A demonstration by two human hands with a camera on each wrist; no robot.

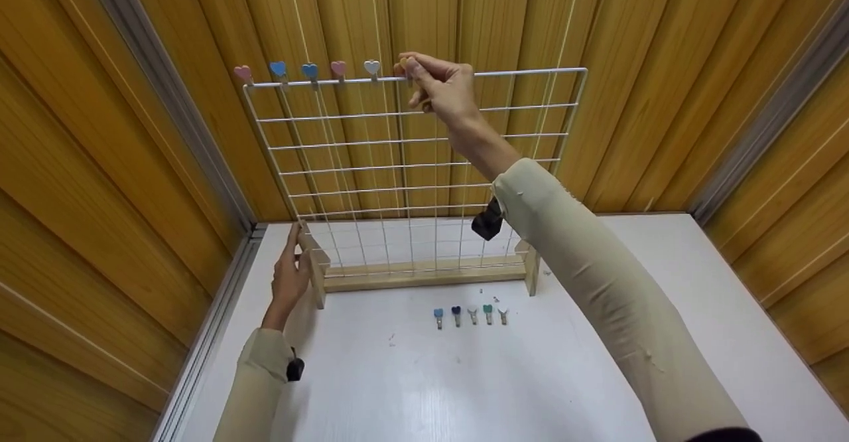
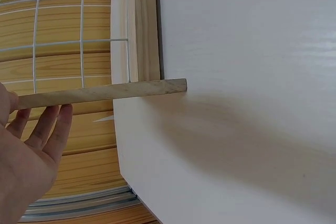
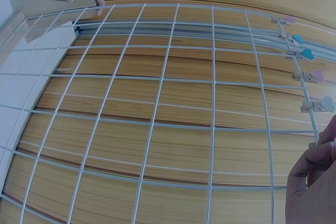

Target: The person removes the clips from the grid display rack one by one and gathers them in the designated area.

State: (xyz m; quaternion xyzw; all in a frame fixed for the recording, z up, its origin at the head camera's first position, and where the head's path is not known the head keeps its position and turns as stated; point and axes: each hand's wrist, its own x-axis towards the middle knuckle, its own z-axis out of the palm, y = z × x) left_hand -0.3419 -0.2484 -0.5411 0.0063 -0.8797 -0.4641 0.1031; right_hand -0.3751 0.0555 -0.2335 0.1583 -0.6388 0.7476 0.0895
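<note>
Right hand [image 1: 451, 93] raised, its thumb and bent fingers pinch an orange-tan heart clip [image 1: 406, 63] at the top wire of a white wire grid [image 1: 401, 142]. Those fingers cover most of the clip, so whether it bites the wire cannot be told. Just left of this hand, a white heart clip [image 1: 371, 67] sits on the same wire; farther left come a pink heart clip [image 1: 339, 68], two blue ones and, at the grid's corner, another pink one.

Well below and left of the right hand, the person's left hand [image 1: 290, 276] is at the left side piece [image 2: 100, 93] of the wooden stand [image 1: 424, 280]. Its fingers are mostly extended and slightly spread, their tips touching the wood's outer face. The grid rises from the stand, to the right of this hand.

Below the right hand, on the white table [image 1: 411, 379] in front of the stand, five loose clips [image 1: 472, 314] lie in a row: light blue, dark blue, white, green and white. Behind both hands stands a wood-patterned wall [image 1: 431, 4].
</note>
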